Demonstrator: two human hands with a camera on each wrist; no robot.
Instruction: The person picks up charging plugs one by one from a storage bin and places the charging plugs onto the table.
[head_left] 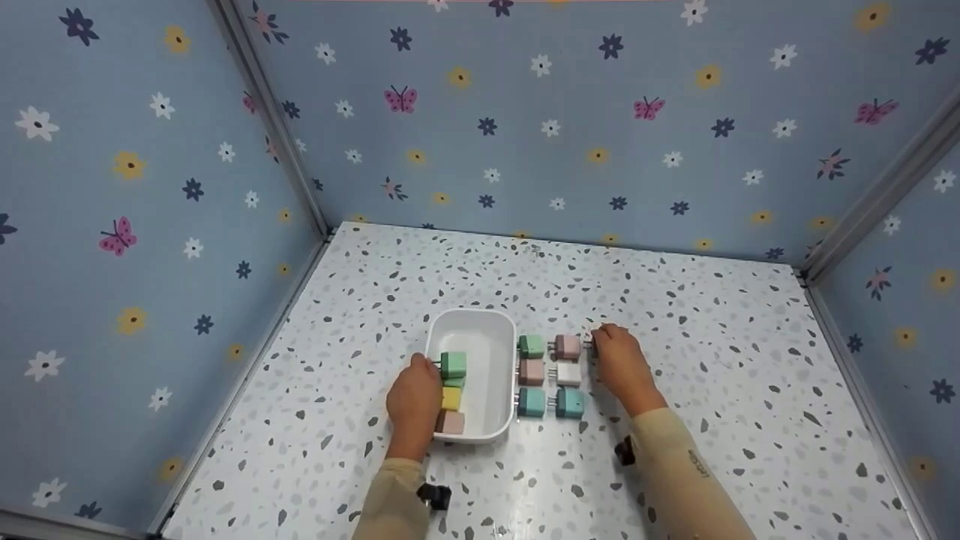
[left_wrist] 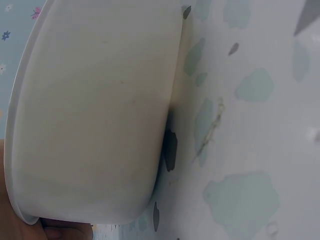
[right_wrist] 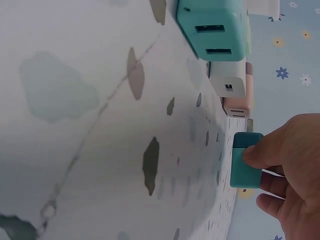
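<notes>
My right hand (head_left: 624, 369) pinches a two-tone teal USB charger (right_wrist: 246, 167) between thumb and fingers, just right of a pink charger (head_left: 568, 346). In the head view the hand mostly hides it; its prongs point left. At the left side of a white plastic tub (head_left: 491, 433), my left hand (head_left: 415, 397) grips the rim, and its fingers show past the tub's corner in the left wrist view. Beside that hand, a green charger (head_left: 454, 364) lies in the tub with its prongs leftward. Below it are part of another green, a yellow (head_left: 451, 398) and a pinkish charger (head_left: 451, 423).
Right of the tub stand two columns of chargers: green (head_left: 531, 346), pink (head_left: 532, 372) and teal (head_left: 531, 402) nearest it, then pink, white (head_left: 568, 373) and teal (head_left: 570, 403). Patterned blue panels (head_left: 525, 150) enclose the speckled tabletop (head_left: 720, 337) at the back and sides.
</notes>
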